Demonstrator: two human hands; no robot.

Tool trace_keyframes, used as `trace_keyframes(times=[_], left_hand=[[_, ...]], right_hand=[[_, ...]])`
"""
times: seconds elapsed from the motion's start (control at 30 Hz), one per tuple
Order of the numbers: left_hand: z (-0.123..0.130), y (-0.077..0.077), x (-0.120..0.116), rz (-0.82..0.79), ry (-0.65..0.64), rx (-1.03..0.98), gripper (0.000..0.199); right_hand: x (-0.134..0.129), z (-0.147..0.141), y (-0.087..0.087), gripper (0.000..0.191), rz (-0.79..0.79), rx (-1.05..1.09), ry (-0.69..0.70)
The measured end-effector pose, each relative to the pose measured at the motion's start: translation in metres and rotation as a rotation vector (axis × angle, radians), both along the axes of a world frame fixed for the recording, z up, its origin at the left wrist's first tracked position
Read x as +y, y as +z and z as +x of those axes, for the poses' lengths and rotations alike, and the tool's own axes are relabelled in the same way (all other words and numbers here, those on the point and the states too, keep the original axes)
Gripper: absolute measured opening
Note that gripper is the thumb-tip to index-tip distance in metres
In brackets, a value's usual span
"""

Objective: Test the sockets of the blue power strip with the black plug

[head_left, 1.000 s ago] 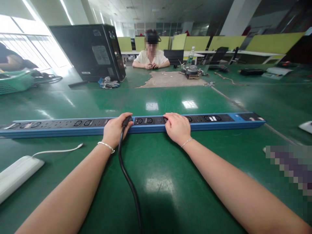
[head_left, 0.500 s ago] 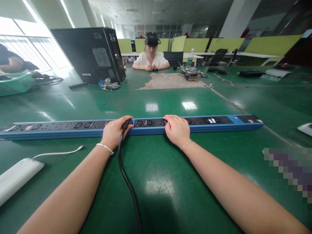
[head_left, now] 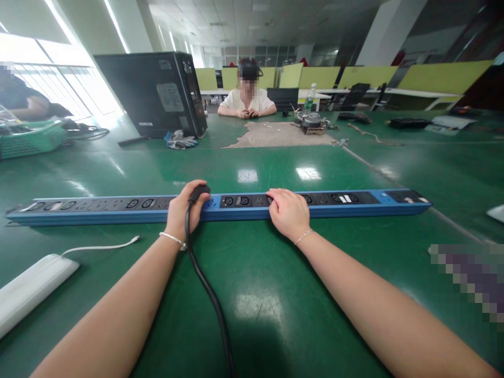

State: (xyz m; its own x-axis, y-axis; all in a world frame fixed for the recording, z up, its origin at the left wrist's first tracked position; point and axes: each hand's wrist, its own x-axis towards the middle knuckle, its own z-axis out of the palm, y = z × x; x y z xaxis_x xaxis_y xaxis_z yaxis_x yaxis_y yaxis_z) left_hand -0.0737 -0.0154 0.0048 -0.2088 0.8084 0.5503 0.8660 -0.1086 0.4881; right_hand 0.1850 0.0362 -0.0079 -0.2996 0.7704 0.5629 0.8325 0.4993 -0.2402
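Observation:
A long blue power strip (head_left: 244,212) with rows of black sockets lies across the green table. Left of its middle, my left hand (head_left: 184,207) is closed around a black plug (head_left: 200,192), which is tilted just above the strip's face. From the plug a thick black cable (head_left: 208,286) runs down toward the near edge. Right of the middle, my right hand (head_left: 289,211) rests closed on the strip, with a small dark thing under its fingertips that I cannot make out.
Beyond the strip stand a black computer case (head_left: 145,94), gloves (head_left: 180,139) and a bottle (head_left: 310,97). A green basket (head_left: 31,139) is at far left, a white power strip (head_left: 37,289) nearer. Opposite sits a person (head_left: 247,100); another is at the left edge.
My left hand has tilted the plug up and leftward off the strip, uncovering a blue socket section. My right hand keeps its place on the strip. The whole view has shifted slightly.

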Motion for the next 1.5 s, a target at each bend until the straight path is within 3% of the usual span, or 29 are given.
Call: trace_keyframes(times=[0.07, 0.23, 0.37, 0.47, 0.57, 0.67, 0.93, 1.27, 1.5], left_hand=[[-0.002, 0.000, 0.001, 0.094, 0.013, -0.146, 0.038], [-0.008, 0.001, 0.008, 0.278, -0.095, -0.530, 0.041], [-0.036, 0.010, 0.010, 0.266, -0.040, -0.767, 0.041], [-0.073, 0.020, 0.000, 0.168, -0.003, -0.690, 0.040], [-0.106, 0.026, -0.016, 0.070, 0.071, -0.437, 0.035], [-0.122, 0.028, -0.028, -0.054, 0.154, -0.245, 0.031], [-0.109, 0.025, -0.025, -0.238, 0.022, -0.269, 0.044], [-0.110, 0.020, -0.017, -0.322, 0.074, -0.042, 0.040], [-0.106, 0.015, -0.022, -0.293, 0.082, 0.000, 0.038]], right_hand=[[0.000, 0.000, 0.000, 0.034, 0.002, -0.001, -0.001], [0.000, 0.001, 0.000, 0.034, 0.019, 0.004, 0.005], [0.001, 0.001, -0.001, 0.034, 0.034, 0.009, 0.012], [0.000, 0.002, -0.001, 0.034, 0.029, 0.011, 0.012], [0.000, 0.002, 0.000, 0.034, 0.030, 0.007, 0.013], [0.001, 0.001, -0.001, 0.035, 0.029, -0.002, 0.008], [0.002, 0.001, -0.002, 0.035, 0.040, -0.012, 0.008], [0.002, 0.001, -0.003, 0.035, 0.052, -0.010, 0.005], [0.002, 0.001, -0.002, 0.034, 0.057, 0.001, 0.008]])
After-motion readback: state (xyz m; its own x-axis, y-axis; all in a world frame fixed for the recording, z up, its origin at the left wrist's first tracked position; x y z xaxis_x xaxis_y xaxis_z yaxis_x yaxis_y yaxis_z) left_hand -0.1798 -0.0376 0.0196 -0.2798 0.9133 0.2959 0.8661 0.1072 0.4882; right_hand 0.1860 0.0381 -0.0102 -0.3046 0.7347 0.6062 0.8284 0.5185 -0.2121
